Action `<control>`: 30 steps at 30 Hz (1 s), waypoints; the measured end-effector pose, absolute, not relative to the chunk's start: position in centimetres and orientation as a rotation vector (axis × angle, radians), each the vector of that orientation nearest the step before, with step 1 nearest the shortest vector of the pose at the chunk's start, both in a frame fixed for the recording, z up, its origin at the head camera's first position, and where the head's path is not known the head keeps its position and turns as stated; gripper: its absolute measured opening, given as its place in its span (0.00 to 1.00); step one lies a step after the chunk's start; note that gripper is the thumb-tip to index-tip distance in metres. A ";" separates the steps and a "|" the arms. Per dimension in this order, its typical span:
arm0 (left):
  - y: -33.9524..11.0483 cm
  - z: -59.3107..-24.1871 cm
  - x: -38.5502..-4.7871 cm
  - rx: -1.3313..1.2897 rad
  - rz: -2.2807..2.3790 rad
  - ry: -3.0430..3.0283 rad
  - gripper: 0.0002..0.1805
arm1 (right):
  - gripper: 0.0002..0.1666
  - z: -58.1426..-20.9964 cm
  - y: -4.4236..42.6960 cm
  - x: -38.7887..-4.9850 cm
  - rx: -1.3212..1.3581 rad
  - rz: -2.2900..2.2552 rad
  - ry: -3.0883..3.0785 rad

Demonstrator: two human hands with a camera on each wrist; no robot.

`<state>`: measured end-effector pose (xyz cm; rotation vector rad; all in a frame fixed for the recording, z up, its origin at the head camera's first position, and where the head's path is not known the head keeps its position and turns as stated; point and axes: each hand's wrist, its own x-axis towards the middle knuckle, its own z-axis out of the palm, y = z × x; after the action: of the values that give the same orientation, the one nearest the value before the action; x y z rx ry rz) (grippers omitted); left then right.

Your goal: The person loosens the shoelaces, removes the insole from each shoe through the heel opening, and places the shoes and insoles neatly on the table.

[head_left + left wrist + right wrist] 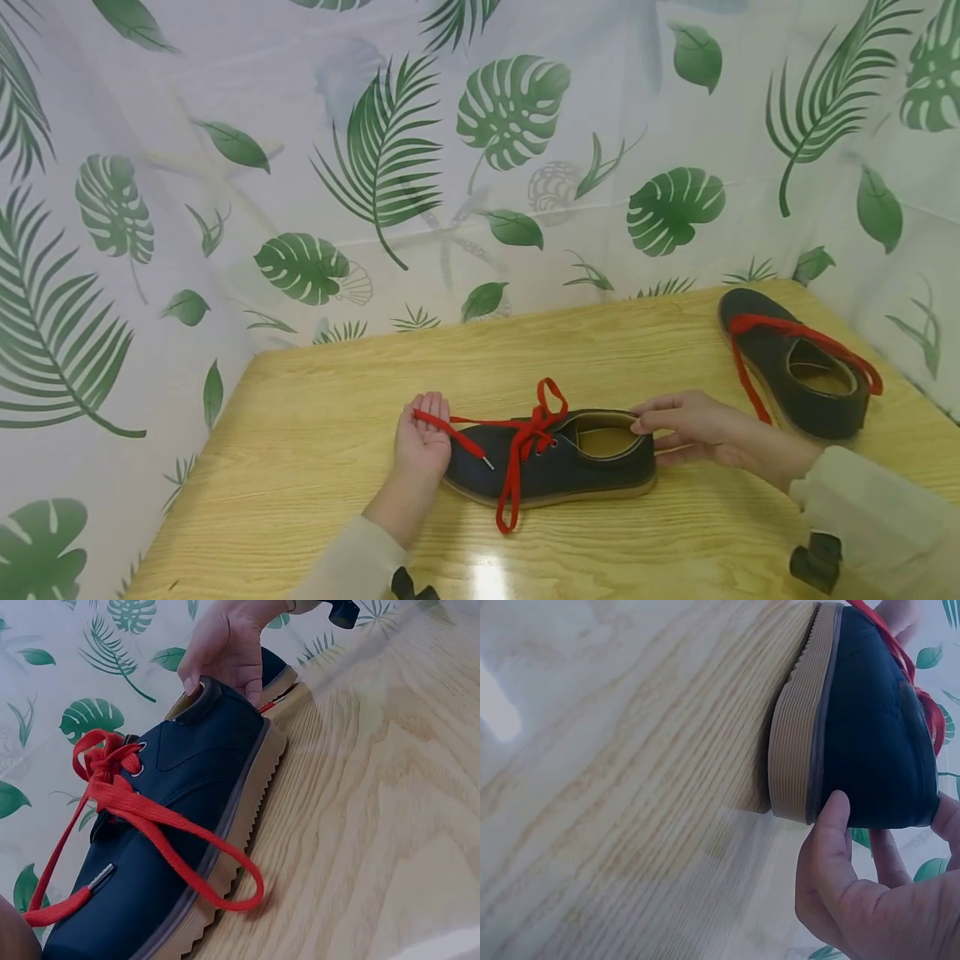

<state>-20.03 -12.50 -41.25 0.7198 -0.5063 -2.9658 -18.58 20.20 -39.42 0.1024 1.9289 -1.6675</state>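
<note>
Flat laces point(536, 427) loop over a ridge-soled shoe point(577, 473).

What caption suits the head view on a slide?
Right hand holds the heel of a dark shoe with red laces; left hand palm up at its toe, another shoe beyond.

Glare point(489, 577) whitens the tabletop point(300, 500) — wrist views look dimmer, bluer.

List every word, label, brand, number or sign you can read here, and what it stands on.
None: no text is readable in any view.
The near shoe, far shoe and table show no lettering; the backdrop shows only pictures.
Any marking on the black wrist device is too small to read.
</note>
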 end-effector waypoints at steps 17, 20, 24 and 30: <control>-15.2 -41.2 -20.2 0.727 -2.888 -0.530 0.29 | 0.32 -39.7 20.2 -18.4 0.094 -1.676 1.934; -15.9 -41.2 -20.3 0.739 -2.887 -0.517 0.29 | 0.32 -39.7 20.2 -18.4 0.107 -1.676 1.937; -16.8 -40.9 -20.2 0.752 -2.873 -0.499 0.29 | 0.33 -39.6 20.2 -18.4 0.108 -1.677 1.940; -18.2 -40.7 -20.1 0.759 -2.862 -0.433 0.29 | 0.33 -39.5 20.3 -18.3 0.096 -1.672 1.941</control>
<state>-20.13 -18.19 -40.68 0.7590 -0.4332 -2.8618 -18.28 20.26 -39.50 0.0956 1.9414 -1.6724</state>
